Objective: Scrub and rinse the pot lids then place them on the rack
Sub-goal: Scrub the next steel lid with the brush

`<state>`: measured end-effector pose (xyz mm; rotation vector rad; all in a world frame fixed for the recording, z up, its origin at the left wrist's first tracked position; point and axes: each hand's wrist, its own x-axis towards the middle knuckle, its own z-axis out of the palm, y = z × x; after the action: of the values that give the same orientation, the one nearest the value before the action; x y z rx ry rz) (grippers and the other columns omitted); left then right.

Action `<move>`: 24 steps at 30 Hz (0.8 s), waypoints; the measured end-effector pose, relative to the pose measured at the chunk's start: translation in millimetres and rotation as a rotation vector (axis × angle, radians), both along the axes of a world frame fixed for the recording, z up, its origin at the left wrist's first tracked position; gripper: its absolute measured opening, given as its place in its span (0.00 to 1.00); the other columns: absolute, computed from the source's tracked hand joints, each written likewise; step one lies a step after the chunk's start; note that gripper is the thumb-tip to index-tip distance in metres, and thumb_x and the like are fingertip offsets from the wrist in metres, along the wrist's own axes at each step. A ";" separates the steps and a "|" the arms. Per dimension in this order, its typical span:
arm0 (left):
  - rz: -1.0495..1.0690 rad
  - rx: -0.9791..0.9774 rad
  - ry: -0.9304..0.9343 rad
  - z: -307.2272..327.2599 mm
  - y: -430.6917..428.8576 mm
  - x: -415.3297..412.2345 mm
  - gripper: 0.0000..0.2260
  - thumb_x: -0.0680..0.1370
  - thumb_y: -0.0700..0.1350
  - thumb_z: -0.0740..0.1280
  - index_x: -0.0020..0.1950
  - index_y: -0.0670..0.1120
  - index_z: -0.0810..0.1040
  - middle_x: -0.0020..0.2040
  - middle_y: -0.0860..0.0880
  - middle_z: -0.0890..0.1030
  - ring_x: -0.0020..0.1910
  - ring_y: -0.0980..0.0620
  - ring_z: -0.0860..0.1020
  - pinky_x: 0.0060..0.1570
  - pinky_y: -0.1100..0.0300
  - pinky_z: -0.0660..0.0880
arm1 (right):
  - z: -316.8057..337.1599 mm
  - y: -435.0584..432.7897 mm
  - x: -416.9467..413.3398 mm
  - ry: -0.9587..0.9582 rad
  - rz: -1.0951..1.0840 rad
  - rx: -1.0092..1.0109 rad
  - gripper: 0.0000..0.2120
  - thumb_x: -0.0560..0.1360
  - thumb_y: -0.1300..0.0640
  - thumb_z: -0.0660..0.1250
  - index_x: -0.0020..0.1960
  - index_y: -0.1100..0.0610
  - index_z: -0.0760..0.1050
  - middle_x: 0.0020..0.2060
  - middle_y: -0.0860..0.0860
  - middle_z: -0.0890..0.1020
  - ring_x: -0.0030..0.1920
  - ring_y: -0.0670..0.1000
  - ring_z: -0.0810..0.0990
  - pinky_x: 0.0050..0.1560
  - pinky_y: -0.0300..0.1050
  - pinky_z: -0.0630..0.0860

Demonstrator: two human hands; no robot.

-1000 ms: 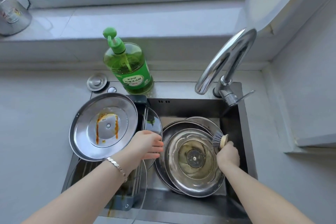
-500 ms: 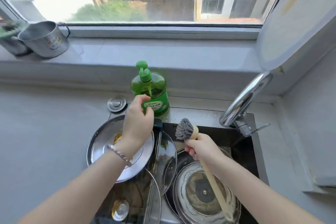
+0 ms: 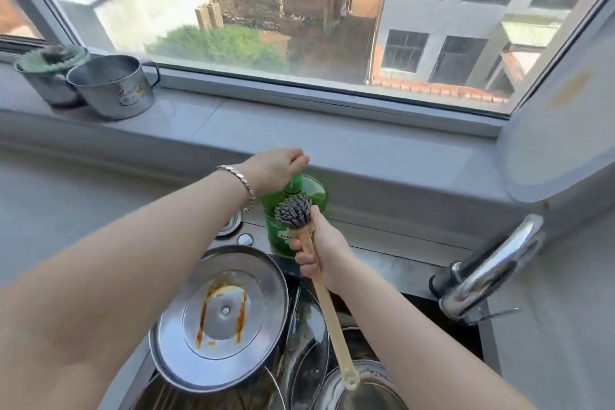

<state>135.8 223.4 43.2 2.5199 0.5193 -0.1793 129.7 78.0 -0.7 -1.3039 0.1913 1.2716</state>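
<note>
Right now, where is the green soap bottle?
Head view, centre: the green soap bottle stands at the back edge of the sink, under the left hand, with the brush in the right hand just in front.

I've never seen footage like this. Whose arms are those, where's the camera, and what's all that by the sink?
No machine here: a person is washing up, filmed by a wide-angle camera worn on their head, so both arms reach in from below. The left hand is curled over the pump of a green dish soap bottle. The right hand grips a wooden-handled dish brush, bristles up beside the bottle. A steel pot lid streaked with orange residue lies at the left of the sink, more lids beside it. The faucet is at right; two metal cups stand on the windowsill.
</note>
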 end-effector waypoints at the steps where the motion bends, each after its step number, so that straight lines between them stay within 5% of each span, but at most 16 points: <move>1: -0.006 -0.014 -0.004 -2.3 -1.0 1.6 0.14 0.83 0.49 0.52 0.58 0.43 0.73 0.47 0.48 0.76 0.49 0.48 0.73 0.47 0.60 0.66 | -0.6 4.4 3.1 -0.003 -0.003 0.003 0.24 0.79 0.39 0.50 0.41 0.57 0.70 0.25 0.49 0.67 0.17 0.43 0.57 0.18 0.31 0.51; 10: -0.044 -0.124 -0.076 -27.9 6.0 0.5 0.14 0.83 0.46 0.53 0.61 0.40 0.72 0.65 0.45 0.74 0.64 0.48 0.72 0.60 0.62 0.64 | -9.6 23.4 11.1 -0.011 0.008 -0.023 0.25 0.79 0.40 0.51 0.42 0.60 0.73 0.22 0.49 0.69 0.17 0.43 0.58 0.19 0.31 0.52; 12: -0.054 -0.105 -0.048 -30.2 8.8 1.8 0.13 0.83 0.47 0.53 0.61 0.43 0.72 0.64 0.46 0.75 0.63 0.47 0.73 0.64 0.56 0.66 | -8.8 22.3 12.4 -0.005 0.001 -0.019 0.24 0.79 0.40 0.52 0.45 0.60 0.73 0.23 0.49 0.68 0.17 0.43 0.58 0.19 0.31 0.51; 16: -0.105 -0.080 0.058 -8.0 14.0 6.1 0.15 0.83 0.49 0.52 0.65 0.46 0.70 0.52 0.48 0.74 0.53 0.49 0.73 0.54 0.59 0.67 | -7.6 18.3 15.6 -0.015 -0.017 -0.023 0.23 0.79 0.40 0.52 0.44 0.59 0.72 0.23 0.49 0.68 0.17 0.43 0.57 0.19 0.31 0.52; 20: -0.117 -0.062 0.035 -7.8 13.9 5.9 0.14 0.83 0.48 0.53 0.65 0.45 0.70 0.55 0.46 0.77 0.53 0.48 0.74 0.52 0.60 0.67 | -9.8 19.4 16.1 -0.033 0.000 -0.019 0.23 0.80 0.41 0.52 0.46 0.60 0.72 0.23 0.49 0.68 0.17 0.43 0.57 0.19 0.31 0.52; 24: -0.095 -0.027 0.020 -24.1 13.9 0.0 0.15 0.82 0.51 0.53 0.67 0.52 0.68 0.62 0.49 0.77 0.60 0.47 0.74 0.63 0.51 0.68 | -13.1 17.0 11.7 -0.046 0.011 -0.019 0.23 0.79 0.41 0.52 0.47 0.60 0.72 0.23 0.49 0.68 0.17 0.44 0.58 0.18 0.31 0.52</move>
<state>135.8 237.2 19.1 2.5199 0.4031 -0.2461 141.4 95.0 -13.8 -1.3510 0.1649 1.2506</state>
